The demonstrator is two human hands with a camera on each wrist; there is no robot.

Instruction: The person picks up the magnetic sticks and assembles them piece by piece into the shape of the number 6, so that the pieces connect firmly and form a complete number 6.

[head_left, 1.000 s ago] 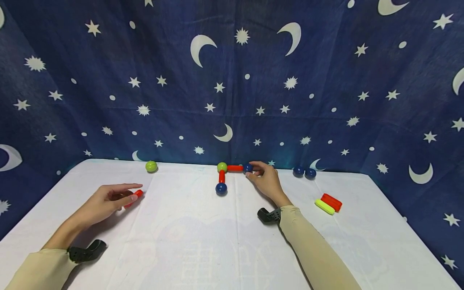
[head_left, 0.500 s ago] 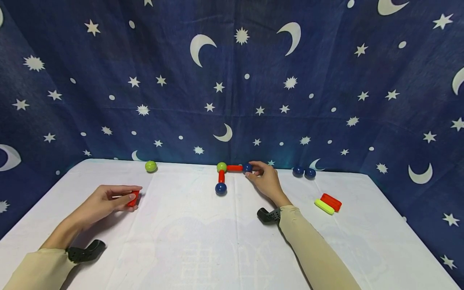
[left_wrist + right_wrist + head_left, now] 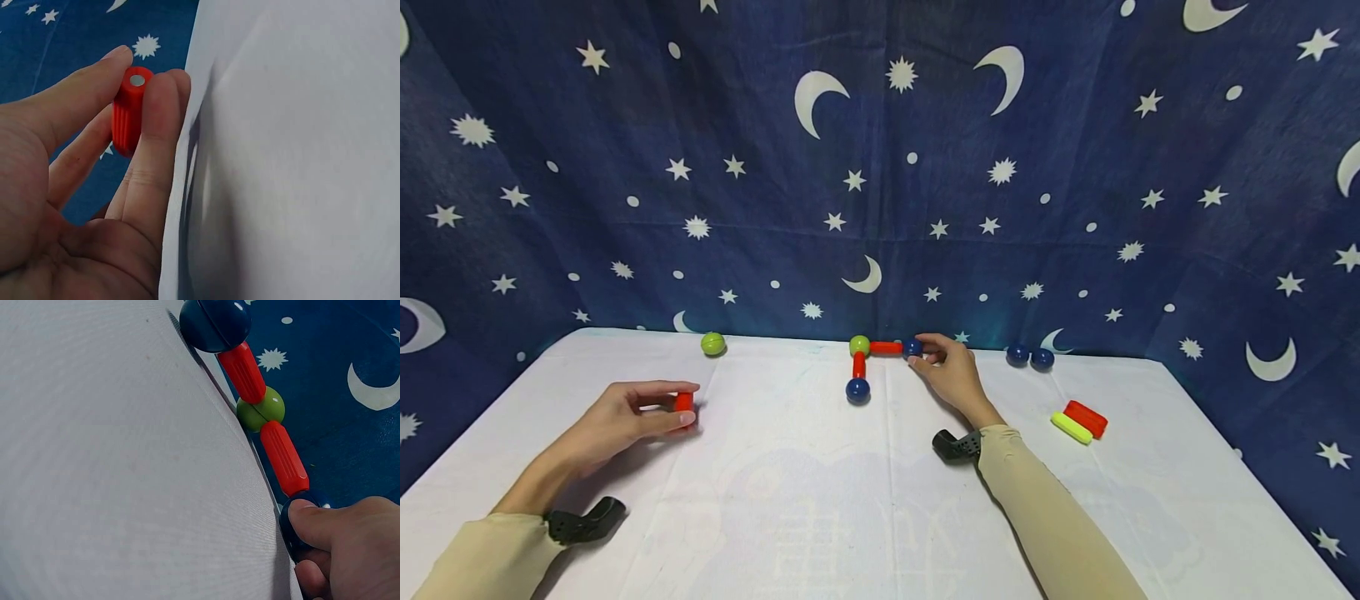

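My left hand (image 3: 610, 425) pinches a red magnetic rod (image 3: 683, 402) between thumb and fingers, above the left part of the white table. In the left wrist view, a round metal disc shows at that rod's end. My right hand (image 3: 955, 379) pinches a dark blue ball (image 3: 912, 347), which hides part of it. From this ball a red rod (image 3: 284, 458) leads to a green ball (image 3: 860, 346). Another red rod (image 3: 859, 367) joins the green ball to a second dark blue ball (image 3: 857, 390), forming a corner shape lying on the table.
At the back left lies a loose green ball (image 3: 712, 344). Two dark blue balls (image 3: 1030, 358) sit at the back right. Nearer on that side, a yellow-green rod (image 3: 1072, 427) lies beside red rod pieces (image 3: 1086, 418). A star-patterned cloth (image 3: 880, 200) hangs behind the table (image 3: 820, 492).
In my left hand the red rod has turned from slanted to upright, with the fingers shifting around it. My right hand and the joined pieces have stayed still.
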